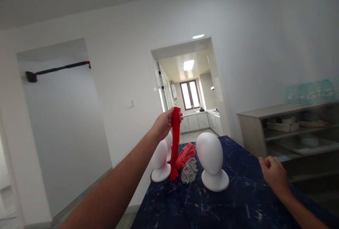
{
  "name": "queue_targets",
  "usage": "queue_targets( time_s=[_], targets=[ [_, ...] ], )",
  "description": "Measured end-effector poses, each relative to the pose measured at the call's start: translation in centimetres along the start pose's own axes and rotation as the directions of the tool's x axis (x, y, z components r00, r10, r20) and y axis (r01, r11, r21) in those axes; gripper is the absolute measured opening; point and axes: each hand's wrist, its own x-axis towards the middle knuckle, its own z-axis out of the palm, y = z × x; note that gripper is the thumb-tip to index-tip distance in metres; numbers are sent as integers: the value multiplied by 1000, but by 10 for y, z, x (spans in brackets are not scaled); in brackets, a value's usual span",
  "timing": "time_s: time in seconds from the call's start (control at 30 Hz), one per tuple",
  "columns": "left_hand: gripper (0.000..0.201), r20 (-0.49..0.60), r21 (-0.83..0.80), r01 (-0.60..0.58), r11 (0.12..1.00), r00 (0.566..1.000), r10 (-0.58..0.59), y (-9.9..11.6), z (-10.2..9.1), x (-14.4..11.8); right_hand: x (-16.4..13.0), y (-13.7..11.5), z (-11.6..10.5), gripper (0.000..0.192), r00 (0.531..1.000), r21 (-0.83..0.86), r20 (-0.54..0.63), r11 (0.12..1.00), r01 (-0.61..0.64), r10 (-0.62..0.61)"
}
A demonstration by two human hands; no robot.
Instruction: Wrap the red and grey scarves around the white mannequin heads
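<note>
My left hand (164, 124) is raised over the far part of the table, its fingers closed on the top of a long red strip of stretchy cloth (174, 144). The strip hangs straight down, its lower end beside a coral cloth (186, 155) and a crumpled grey cloth (189, 171). To the left of the strip stands a white foam mannequin head (159, 156), with another partly hidden behind it. A third foam head (210, 154) stands upright to the right of the cloths. My right hand (275, 174) is held at the right side of the table, fingers curled, with nothing visible in it.
A dark blue marbled cover (185, 207) lies over the table. At the right stands a wooden shelf unit (251, 130) with boxes inside and clear bottles (309, 92) on top. Beyond the table, a doorway opens onto a kitchen with white cabinets (197, 121).
</note>
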Motion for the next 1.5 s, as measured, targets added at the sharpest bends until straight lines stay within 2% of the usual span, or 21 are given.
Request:
queue_targets(
  time_s=[0.07, 0.1, 0.13, 0.2, 0.27, 0.3, 0.33, 0.37, 0.43, 0.5, 0.57, 0.63, 0.7, 0.77, 0.83, 0.97, 1.1, 1.17, 1.27, 1.37, 1.5],
  targets=[
    [37, 84, -24, -1, 1000, 996, 4, 18, 19, -4, 1, -51, -22, 38, 998, 137, -51, 990, -22, 30],
    [38, 130, -44, -5, 999, 991, 11, 25, 29, -7, 0, -81, -32, 35, 999, 250, -11, 968, -33, 37],
    [38, 177, -68, -7, 998, 984, 19, 30, 40, -11, -3, -112, -39, 32, 997, 382, 71, 923, -44, 18],
    [39, 264, -120, 2, 993, 964, 30, 38, 64, -18, -7, -172, -47, 32, 961, 566, 253, 823, -52, -113],
    [41, 340, -171, 23, 985, 940, 37, 43, 88, -26, -10, -224, -44, 68, 905, 669, 350, 741, -62, -240],
    [43, 374, -194, 34, 980, 926, 42, 45, 101, -29, -11, -245, -39, 85, 893, 694, 374, 714, -91, -250],
    [45, 403, -217, 43, 975, 914, 50, 47, 112, -33, -10, -263, -33, 94, 883, 704, 403, 698, -133, -238],
    [47, 426, -239, 46, 970, 903, 62, 49, 123, -36, -9, -277, -27, 94, 881, 705, 425, 686, -178, -208],
    [49, 446, -279, 33, 960, 889, 99, 55, 140, -42, -3, -294, -15, 78, 873, 706, 466, 655, -268, -145],
    [51, 434, -316, -3, 949, 889, 148, 63, 148, -45, 5, -296, -10, 59, 834, 718, 534, 594, -362, -137],
    [52, 389, -346, -51, 937, 901, 192, 71, 145, -43, 18, -284, -11, 44, 760, 717, 625, 517, -468, -177],
    [51, 316, -372, -97, 923, 922, 225, 77, 131, -38, 33, -262, -20, 38, 686, 692, 692, 475, -543, -223],
    [50, 233, -399, -137, 907, 941, 244, 79, 110, -29, 52, -234, -33, 39, 655, 670, 719, 484, -562, -235],
    [50, 156, -425, -165, 890, 955, 252, 74, 87, -19, 73, -205, -48, 41, 648, 647, 730, 526, -552, -219],
    [48, 95, -448, -180, 876, 964, 247, 65, 66, -9, 95, -179, -61, 44, 662, 631, 725, 566, -530, -190],
    [43, 10, -479, -186, 858, 976, 217, 40, 40, 9, 132, -145, -83, 45, 692, 628, 705, 593, -504, -158],
    [36, 2, -501, -161, 850, 982, 187, 22, 36, 20, 151, -133, -97, 40, 683, 614, 710, 626, -481, -171],
    [32, 23, -489, -159, 858, 980, 195, 19, 41, 22, 153, -130, -100, 38, 677, 606, 713, 644, -467, -180],
    [32, 69, -443, -177, 879, 971, 230, 23, 55, 20, 146, -127, -95, 38, 643, 584, 742, 655, -479, -192],
    [35, 134, -403, -192, 895, 955, 265, 31, 72, 14, 130, -125, -84, 48, 557, 553, 799, 639, -535, -225],
    [39, 211, -346, -199, 917, 936, 283, 40, 93, 6, 105, -131, -71, 69, 332, 464, 886, 640, -612, -325]
  ],
)
